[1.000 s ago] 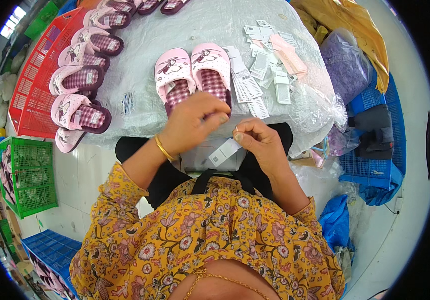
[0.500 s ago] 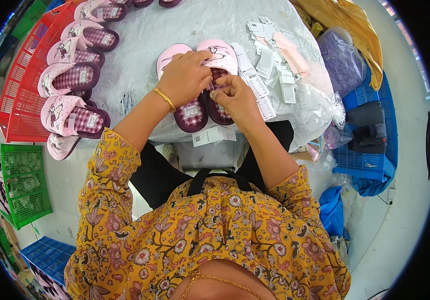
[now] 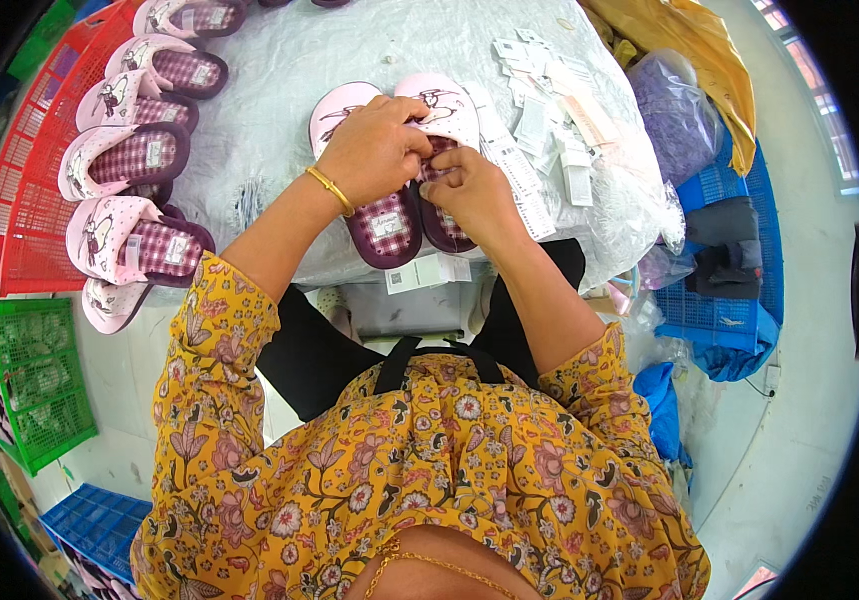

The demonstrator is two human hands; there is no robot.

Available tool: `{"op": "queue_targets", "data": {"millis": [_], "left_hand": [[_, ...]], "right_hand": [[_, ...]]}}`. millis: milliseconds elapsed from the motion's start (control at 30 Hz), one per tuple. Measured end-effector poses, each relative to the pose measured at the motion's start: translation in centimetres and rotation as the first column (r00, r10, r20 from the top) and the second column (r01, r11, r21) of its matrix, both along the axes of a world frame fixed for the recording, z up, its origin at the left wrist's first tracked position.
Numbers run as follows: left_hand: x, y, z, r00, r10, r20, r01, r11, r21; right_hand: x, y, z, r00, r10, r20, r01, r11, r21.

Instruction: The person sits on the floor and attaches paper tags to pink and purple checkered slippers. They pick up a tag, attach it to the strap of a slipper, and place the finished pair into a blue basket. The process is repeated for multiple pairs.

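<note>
A pair of pink slippers with maroon soles and checked insoles lies side by side on the plastic-covered table: the left slipper [image 3: 387,225] and the right slipper [image 3: 453,115]. Across their pink uppers rests my left hand [image 3: 375,150], its fingers curled closed at the inner edge of the right slipper's opening. My right hand [image 3: 472,195] is pinched over that slipper's insole, fingertips close to those of the left. Whatever is between the fingers of either hand is too small or hidden to name. White printed labels [image 3: 430,272] lie at the table's near edge, below the slippers.
More pink slippers [image 3: 140,245] line the table's left side, by a red basket [image 3: 25,190]. Loose white tags [image 3: 535,125] and a label strip [image 3: 525,190] lie to the right. A blue crate [image 3: 770,225] stands at the right, green [image 3: 45,375] and blue crates [image 3: 100,515] at the left.
My right hand has shifted slightly, its fingertips tucked nearer my left hand's. The thin strand seen between the hands earlier no longer shows. The view has moved a little; the slippers stay in place.
</note>
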State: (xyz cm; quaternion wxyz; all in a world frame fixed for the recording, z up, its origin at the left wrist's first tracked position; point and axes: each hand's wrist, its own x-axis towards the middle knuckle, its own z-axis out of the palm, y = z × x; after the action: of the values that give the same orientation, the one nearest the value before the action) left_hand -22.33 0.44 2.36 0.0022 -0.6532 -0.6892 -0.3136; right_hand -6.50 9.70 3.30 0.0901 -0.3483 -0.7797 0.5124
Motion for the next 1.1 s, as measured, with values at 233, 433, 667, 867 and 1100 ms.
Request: {"op": "queue_targets", "data": {"millis": [233, 433, 667, 867, 1100], "left_hand": [[0.0, -0.1, -0.2, 1.000, -0.013, 0.000, 0.013, 0.999, 0.034], [-0.1, -0.2, -0.4, 1.000, -0.013, 0.023, 0.012, 0.999, 0.043], [-0.1, -0.1, -0.4, 1.000, -0.016, 0.020, 0.016, 0.999, 0.041], [-0.2, -0.1, -0.4, 1.000, -0.017, 0.003, 0.017, 1.000, 0.020], [0.4, 0.5, 0.2, 0.992, 0.012, -0.129, -0.026, 0.994, -0.105]], "right_hand": [[-0.1, 0.5, -0.7, 1.000, 0.009, -0.002, -0.009, 1.000, 0.019], [-0.2, 0.9, -1.0, 0.999, 0.030, -0.012, -0.031, 0.995, -0.098], [-0.2, 1.0, -1.9, 0.999, 0.017, -0.033, -0.017, 1.000, -0.022], [-0.2, 0.9, -1.9, 0.999, 0.004, -0.034, -0.005, 1.000, -0.007], [-0.7, -0.3, -1.2, 0.997, -0.076, -0.018, 0.077, 0.993, 0.093]]}}
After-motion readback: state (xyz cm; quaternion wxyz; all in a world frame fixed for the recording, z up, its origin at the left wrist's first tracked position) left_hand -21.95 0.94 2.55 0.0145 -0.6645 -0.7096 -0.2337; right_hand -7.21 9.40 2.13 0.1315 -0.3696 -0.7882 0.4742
